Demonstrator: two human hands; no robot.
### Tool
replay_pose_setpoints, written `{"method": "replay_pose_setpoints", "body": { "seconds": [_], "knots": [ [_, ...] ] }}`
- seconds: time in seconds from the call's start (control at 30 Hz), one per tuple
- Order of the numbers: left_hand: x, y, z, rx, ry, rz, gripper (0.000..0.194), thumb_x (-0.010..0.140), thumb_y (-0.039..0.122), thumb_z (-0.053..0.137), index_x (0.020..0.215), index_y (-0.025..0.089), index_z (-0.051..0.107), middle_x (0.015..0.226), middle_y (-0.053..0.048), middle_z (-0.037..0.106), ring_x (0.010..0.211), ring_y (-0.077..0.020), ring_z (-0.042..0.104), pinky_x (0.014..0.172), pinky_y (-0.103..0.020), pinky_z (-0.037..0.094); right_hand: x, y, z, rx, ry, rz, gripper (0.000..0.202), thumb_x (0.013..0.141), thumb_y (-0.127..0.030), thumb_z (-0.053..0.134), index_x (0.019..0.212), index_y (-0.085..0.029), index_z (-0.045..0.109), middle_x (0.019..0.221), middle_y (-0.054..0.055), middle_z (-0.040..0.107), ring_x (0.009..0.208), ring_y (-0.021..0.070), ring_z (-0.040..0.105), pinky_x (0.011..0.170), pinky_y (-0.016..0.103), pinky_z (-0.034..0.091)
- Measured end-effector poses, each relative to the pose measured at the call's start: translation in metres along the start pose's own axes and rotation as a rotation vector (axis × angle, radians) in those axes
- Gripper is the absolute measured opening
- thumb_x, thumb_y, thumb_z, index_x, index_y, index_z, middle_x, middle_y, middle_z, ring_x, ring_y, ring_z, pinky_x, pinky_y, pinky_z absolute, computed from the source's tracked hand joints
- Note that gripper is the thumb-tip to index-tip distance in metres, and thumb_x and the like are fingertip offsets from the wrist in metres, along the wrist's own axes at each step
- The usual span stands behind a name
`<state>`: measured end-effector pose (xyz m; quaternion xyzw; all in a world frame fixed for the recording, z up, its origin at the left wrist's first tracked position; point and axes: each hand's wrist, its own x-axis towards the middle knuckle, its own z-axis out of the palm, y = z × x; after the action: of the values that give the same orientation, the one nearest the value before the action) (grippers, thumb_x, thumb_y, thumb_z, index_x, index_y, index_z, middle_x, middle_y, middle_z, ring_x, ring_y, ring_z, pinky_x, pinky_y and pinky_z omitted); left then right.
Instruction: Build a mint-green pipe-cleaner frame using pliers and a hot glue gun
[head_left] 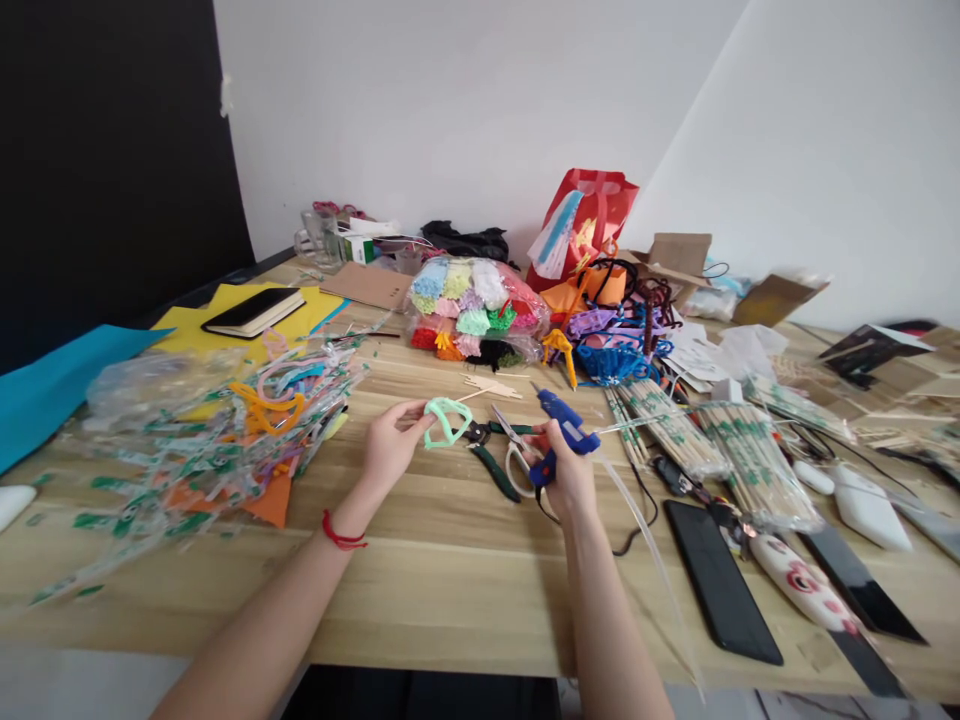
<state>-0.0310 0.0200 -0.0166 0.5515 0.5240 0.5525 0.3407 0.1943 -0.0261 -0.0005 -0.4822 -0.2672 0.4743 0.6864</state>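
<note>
Between the fingertips of my left hand (394, 440) is a light green fuzzy frame (448, 423), bent into a closed shape with a crossing strip. My right hand (566, 470) is wrapped round a blue glue gun (570, 425), its nozzle pointing up and to the left. A long clear glue stick (645, 530) trails from the gun's back end. Scissors (517, 450) and green-handled pliers (495, 472) lie on the wooden table (450, 580) between my hands. Thin wooden sticks (491, 387) rest just beyond the green frame.
Plastic wrappers (217, 440) cover the left side. Bundled fuzzy stems (476, 310) and a red bag (592, 220) stand at the back. On the right are packed sticks (754, 460), a black phone (720, 580) and a patterned object (802, 580).
</note>
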Motion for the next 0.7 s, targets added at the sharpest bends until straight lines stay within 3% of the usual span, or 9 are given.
{"method": "replay_pose_setpoints", "body": {
  "seconds": [0.13,0.23,0.37,0.5,0.6,0.7],
  "knots": [
    [-0.001,0.000,0.002,-0.014,-0.034,0.002,0.033,0.070,0.037,0.069,0.094,0.014,0.068,0.091,-0.009,0.073,0.083,-0.0206,0.068,0.077,-0.032,0.054,0.024,0.002,-0.019,0.154,-0.042,0.098,0.024,0.056,-0.026,0.081,0.069,-0.021,0.062,0.069,0.001,0.068,0.071,0.0162,0.067,0.072,0.028,0.057],
    [-0.003,0.000,0.004,-0.038,-0.065,0.000,0.034,0.070,0.037,0.069,0.095,0.014,0.068,0.092,-0.010,0.072,0.083,-0.0208,0.068,0.078,-0.033,0.054,0.029,0.007,-0.023,0.100,-0.044,0.155,0.021,0.056,-0.026,0.079,0.068,-0.021,0.062,0.066,0.001,0.068,0.068,0.0186,0.068,0.072,0.033,0.056],
    [-0.007,0.001,0.006,-0.040,-0.096,0.007,0.034,0.070,0.037,0.068,0.095,0.015,0.068,0.094,-0.010,0.072,0.085,-0.0216,0.068,0.077,-0.033,0.055,0.027,0.011,-0.022,-0.424,0.168,0.026,0.026,0.064,-0.043,0.071,0.059,-0.019,0.063,0.052,0.004,0.064,0.052,0.0226,0.063,0.055,0.034,0.050],
    [-0.011,0.003,0.009,-0.026,-0.136,0.017,0.033,0.072,0.037,0.067,0.098,0.017,0.068,0.095,-0.009,0.073,0.084,-0.0212,0.069,0.073,-0.030,0.056,0.025,0.009,-0.027,-0.879,0.295,-0.154,0.040,0.068,-0.056,0.062,0.047,-0.021,0.059,0.046,0.010,0.061,0.055,0.0280,0.062,0.055,0.035,0.043],
    [-0.014,0.004,0.010,-0.019,-0.151,0.030,0.033,0.074,0.037,0.065,0.100,0.016,0.069,0.095,-0.009,0.073,0.083,-0.0214,0.069,0.071,-0.030,0.056,0.026,0.006,-0.031,-1.086,0.306,-0.111,0.049,0.074,-0.061,0.050,0.048,-0.021,0.060,0.055,0.015,0.065,0.067,0.0309,0.064,0.061,0.036,0.042],
    [-0.016,0.004,0.011,0.023,-0.129,0.054,0.030,0.078,0.035,0.060,0.099,0.015,0.069,0.094,-0.009,0.073,0.081,-0.0213,0.069,0.070,-0.030,0.056,0.027,0.003,-0.031,-1.334,0.240,0.007,0.055,0.082,-0.059,0.039,0.057,-0.018,0.066,0.069,0.019,0.069,0.075,0.0315,0.065,0.065,0.036,0.042]
  ]
}}
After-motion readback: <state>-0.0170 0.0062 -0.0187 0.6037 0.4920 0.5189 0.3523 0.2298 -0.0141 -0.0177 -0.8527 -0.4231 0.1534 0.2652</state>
